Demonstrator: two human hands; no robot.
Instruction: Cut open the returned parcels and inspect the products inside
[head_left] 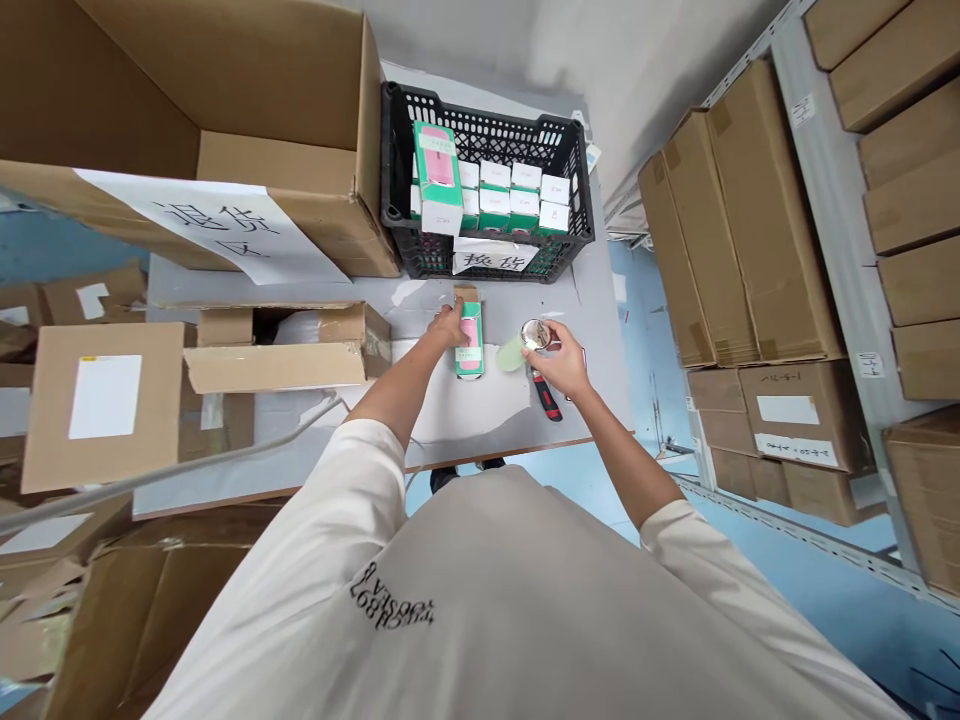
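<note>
A pink and green box [471, 345] lies on the table in front of the black crate, its brown end flap sticking out at the far side. My left hand [450, 325] rests on this box's upper left side, fingers around its edge. To the right, my right hand [559, 360] has its fingers closed on the silver lid end of a pale green cup [512, 354], which is tilted over the table. Just below that hand lies a red and black cutter [547, 397]. Part of another small item shows beside the right hand, too hidden to name.
A black crate [487, 228] holds several green and white boxes, one standing taller. Left are a large open carton [292, 225] and a smaller open one [277, 368]. Shelves with cartons [750, 230] stand right. A grey cable [225, 455] crosses the table's left part.
</note>
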